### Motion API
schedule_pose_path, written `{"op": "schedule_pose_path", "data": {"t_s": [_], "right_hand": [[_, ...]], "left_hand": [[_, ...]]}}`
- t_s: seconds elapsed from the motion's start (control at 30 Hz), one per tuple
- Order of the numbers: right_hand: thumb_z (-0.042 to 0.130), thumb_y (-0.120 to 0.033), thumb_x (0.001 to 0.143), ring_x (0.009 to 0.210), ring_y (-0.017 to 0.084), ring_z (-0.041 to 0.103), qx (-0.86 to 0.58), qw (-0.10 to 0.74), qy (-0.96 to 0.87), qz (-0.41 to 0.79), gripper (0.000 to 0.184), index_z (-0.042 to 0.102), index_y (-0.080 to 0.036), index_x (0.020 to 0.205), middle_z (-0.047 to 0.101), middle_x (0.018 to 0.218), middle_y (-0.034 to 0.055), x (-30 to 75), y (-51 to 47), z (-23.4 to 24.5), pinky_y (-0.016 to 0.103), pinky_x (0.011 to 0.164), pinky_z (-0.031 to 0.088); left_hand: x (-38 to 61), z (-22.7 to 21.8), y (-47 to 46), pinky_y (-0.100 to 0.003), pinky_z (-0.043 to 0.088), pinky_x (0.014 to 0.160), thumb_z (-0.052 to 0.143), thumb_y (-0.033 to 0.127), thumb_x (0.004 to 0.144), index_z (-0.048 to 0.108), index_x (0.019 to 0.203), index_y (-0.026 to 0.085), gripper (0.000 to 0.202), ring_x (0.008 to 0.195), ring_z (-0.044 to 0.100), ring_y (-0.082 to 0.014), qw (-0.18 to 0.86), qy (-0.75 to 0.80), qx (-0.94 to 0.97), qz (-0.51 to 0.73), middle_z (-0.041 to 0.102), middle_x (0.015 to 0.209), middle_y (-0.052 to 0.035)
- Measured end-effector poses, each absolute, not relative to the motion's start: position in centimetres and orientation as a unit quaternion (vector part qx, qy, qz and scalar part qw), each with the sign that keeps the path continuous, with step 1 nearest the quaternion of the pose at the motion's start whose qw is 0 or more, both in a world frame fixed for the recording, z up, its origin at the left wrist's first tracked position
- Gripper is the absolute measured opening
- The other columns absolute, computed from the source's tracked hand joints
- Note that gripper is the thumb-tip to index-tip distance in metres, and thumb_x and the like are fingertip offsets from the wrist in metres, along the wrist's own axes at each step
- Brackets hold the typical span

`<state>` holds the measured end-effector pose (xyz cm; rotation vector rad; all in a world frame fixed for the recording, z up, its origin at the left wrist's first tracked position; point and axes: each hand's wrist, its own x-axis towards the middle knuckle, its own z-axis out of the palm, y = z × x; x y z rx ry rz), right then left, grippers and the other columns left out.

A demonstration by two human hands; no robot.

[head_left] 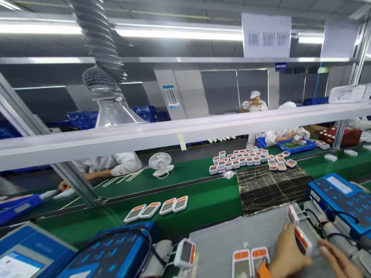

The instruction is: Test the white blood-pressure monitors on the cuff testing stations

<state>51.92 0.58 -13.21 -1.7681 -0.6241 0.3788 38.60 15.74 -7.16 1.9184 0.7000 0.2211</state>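
At the bottom right, my left hand grips a small white device with an orange edge, fingers wrapped round it. My right hand reaches in from the right with fingers near the device's end; it is blurred by motion. Two more white and orange devices lie flat on the grey mat just left of my left hand. Another such device stands plugged to a cable beyond my hands.
Blue testers sit at right and bottom left, one with a docked device. Several devices lie on the green belt, many more farther back, beside a white fan. People in white work opposite.
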Motion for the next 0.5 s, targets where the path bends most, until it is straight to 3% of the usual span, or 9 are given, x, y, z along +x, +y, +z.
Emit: {"op": "schedule_pose_path", "data": {"t_s": [0.1, 0.2, 0.33, 0.5], "right_hand": [[0.064, -0.062, 0.071, 0.097, 0.039, 0.076, -0.807, 0.512, -0.289, 0.058, 0.037, 0.079, -0.034, 0.089, 0.081, 0.099, 0.0069, 52.9, -2.2, -12.1, 0.054, 0.087, 0.063], [0.054, -0.050, 0.086, 0.094, 0.033, 0.076, -0.814, 0.462, -0.350, -0.044, 0.034, 0.077, -0.027, 0.097, 0.080, 0.100, 0.0088, 53.8, -3.6, -11.4, 0.051, 0.085, 0.062], [0.044, -0.024, 0.096, 0.100, 0.027, 0.073, -0.797, 0.358, -0.475, -0.106, 0.031, 0.074, -0.020, 0.103, 0.078, 0.107, 0.0112, 54.3, -2.7, -11.7, 0.044, 0.090, 0.059], [0.047, -0.004, 0.089, 0.113, 0.029, 0.062, -0.781, 0.164, -0.586, -0.145, 0.039, 0.071, -0.014, 0.117, 0.071, 0.127, 0.0157, 53.8, 0.0, -12.1, 0.042, 0.088, 0.051]], "left_hand": [[38.8, -8.4, 16.1, -0.040, 0.050, 0.094, 0.082, 0.007, 0.046, 0.054, 0.116, 0.025, 0.078, 0.101, 0.061, -0.0234, 0.660, 0.232, 0.702, 0.137, 0.062, 0.107, -0.0025], [39.3, -9.9, 16.0, -0.031, 0.051, 0.083, 0.076, 0.001, 0.048, 0.051, 0.111, 0.022, 0.071, 0.087, 0.062, -0.0153, 0.750, 0.208, 0.616, 0.123, 0.062, 0.093, 0.0031], [39.7, -11.3, 15.9, -0.029, 0.053, 0.079, 0.079, 0.001, 0.048, 0.050, 0.110, 0.022, 0.072, 0.089, 0.066, -0.0150, 0.769, 0.233, 0.582, 0.125, 0.066, 0.099, 0.0022], [39.4, -11.5, 15.7, -0.031, 0.056, 0.085, 0.079, 0.000, 0.050, 0.050, 0.113, 0.022, 0.073, 0.098, 0.068, -0.0167, 0.776, 0.214, 0.571, 0.162, 0.067, 0.116, -0.0034]]}}
